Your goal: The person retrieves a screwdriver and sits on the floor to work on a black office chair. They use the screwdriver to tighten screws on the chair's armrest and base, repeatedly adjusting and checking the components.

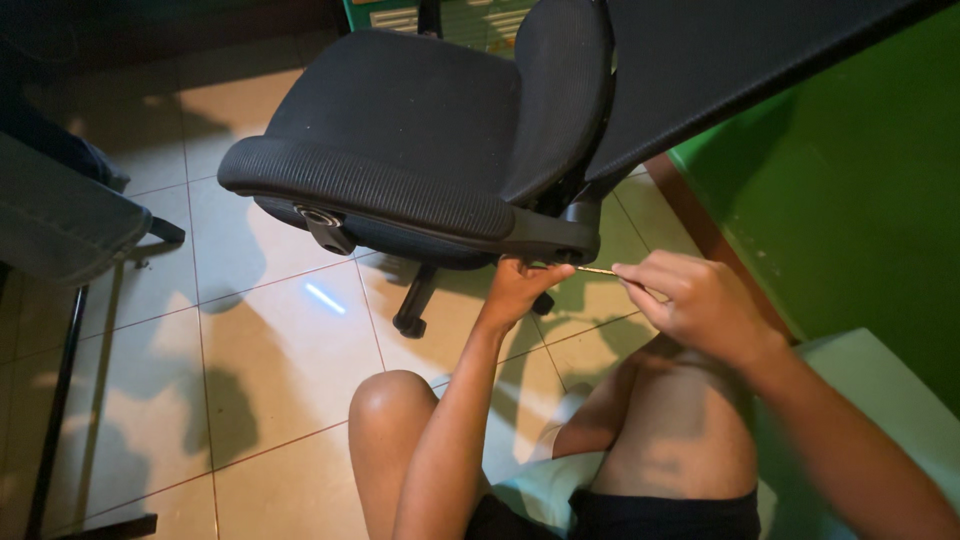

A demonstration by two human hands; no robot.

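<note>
Both hands meet under the rear corner of a black office chair (420, 130). Fingers of the left hand (520, 285) are curled up against the underside of the seat's plastic edge, seemingly steadying something there, though what they pinch is hidden. Closed around a thin metal tool (598, 270), the right hand (695, 300) points its tip toward the left fingertips and the seat frame. Below are the person's bare knees, then pale floor tiles (280, 400), with a green wall (860, 200) at the right. One risk, as I judge it: the tool's tip sits so near the left fingers that a slip could jab them, or the chair could roll away on its casters (410, 325).
</note>
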